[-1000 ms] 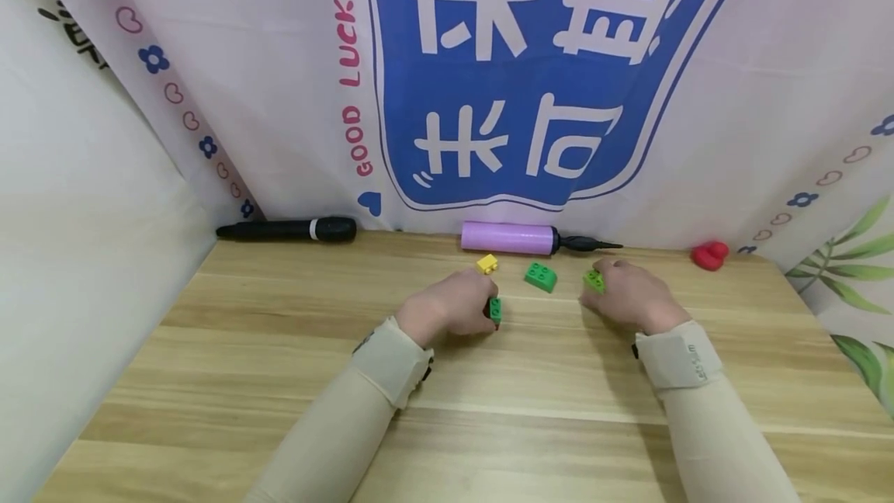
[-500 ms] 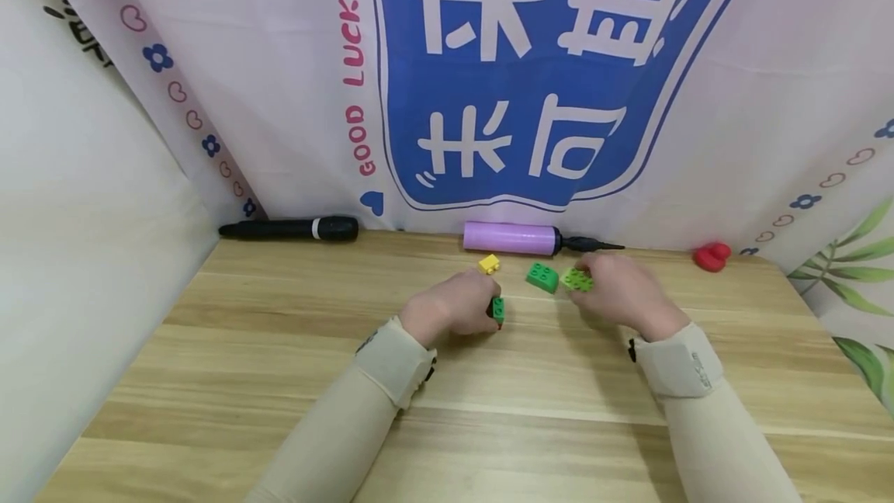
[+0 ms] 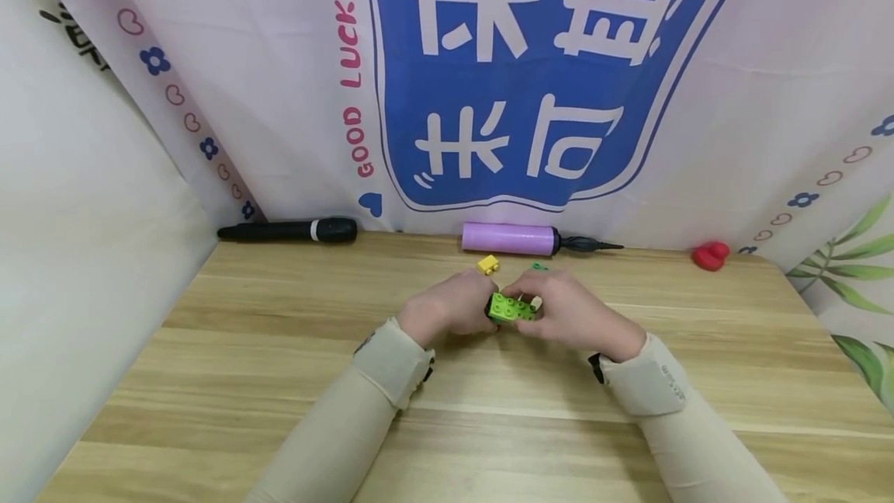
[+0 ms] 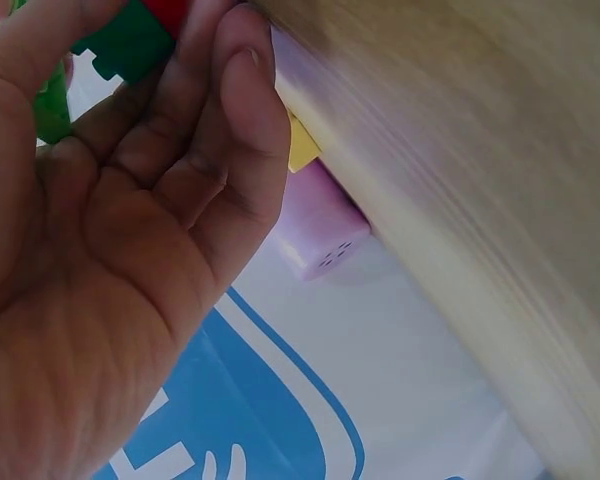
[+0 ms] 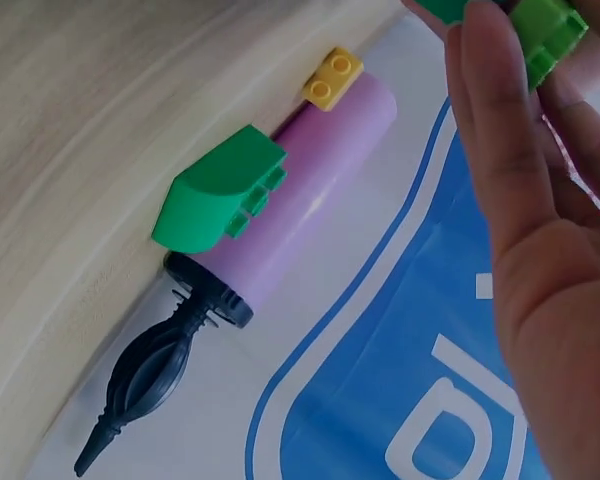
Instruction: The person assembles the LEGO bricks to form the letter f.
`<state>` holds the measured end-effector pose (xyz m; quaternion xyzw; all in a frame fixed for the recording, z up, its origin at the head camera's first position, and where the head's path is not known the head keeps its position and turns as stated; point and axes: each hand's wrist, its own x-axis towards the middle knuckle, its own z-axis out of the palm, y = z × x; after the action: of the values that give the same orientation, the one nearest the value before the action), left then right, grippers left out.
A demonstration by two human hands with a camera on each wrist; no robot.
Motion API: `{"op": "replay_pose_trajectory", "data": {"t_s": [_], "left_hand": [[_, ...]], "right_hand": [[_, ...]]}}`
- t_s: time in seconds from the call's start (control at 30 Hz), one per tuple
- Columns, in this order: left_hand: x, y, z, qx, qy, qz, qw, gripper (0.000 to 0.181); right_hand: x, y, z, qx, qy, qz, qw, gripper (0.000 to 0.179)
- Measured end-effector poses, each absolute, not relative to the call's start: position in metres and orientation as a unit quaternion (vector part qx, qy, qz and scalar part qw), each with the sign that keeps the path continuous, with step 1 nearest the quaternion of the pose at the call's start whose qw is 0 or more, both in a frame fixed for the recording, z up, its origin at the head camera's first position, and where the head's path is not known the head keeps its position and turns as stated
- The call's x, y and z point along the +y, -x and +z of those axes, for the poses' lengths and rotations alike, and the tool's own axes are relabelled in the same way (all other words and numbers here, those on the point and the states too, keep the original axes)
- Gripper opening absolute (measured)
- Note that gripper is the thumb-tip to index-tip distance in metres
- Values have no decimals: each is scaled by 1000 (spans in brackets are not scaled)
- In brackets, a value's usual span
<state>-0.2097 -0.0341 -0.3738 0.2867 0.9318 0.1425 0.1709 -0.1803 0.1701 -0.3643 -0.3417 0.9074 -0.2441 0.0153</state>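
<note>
My left hand grips a dark green toy brick with a red brick against it, seen in the left wrist view. A light green studded brick is pinched between the thumb and fingers of my right hand. It lies over the dark green brick at the left fingertips; whether the two are joined I cannot tell. Beyond the right hand, a green brick with a sloped side is mostly hidden in the head view. A small yellow brick lies just past the left hand.
A purple hand pump with a black nozzle lies along the table's back edge. To its left is a black wand-like object, and a red rounded object sits far right. A printed cloth hangs behind the wooden table.
My right hand has moved left with the light green brick, past the sloped green brick, to my left hand. The left hand has stayed in place, gripping its bricks.
</note>
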Motion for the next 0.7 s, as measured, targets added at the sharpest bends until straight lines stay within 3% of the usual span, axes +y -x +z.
{"op": "replay_pose_trajectory", "data": {"t_s": [0.27,0.47,0.7], "left_hand": [[-35,211,-374,928,-301,136,174,16],[-42,211,-365,921,-296,156,197,39],[-52,211,-351,914,-304,184,195,33]], "right_hand": [[164,179,-369,905,357,-233,-7,36],[163,179,-371,905,357,-230,-11,37],[164,179,-370,912,340,-230,-3,40]]}}
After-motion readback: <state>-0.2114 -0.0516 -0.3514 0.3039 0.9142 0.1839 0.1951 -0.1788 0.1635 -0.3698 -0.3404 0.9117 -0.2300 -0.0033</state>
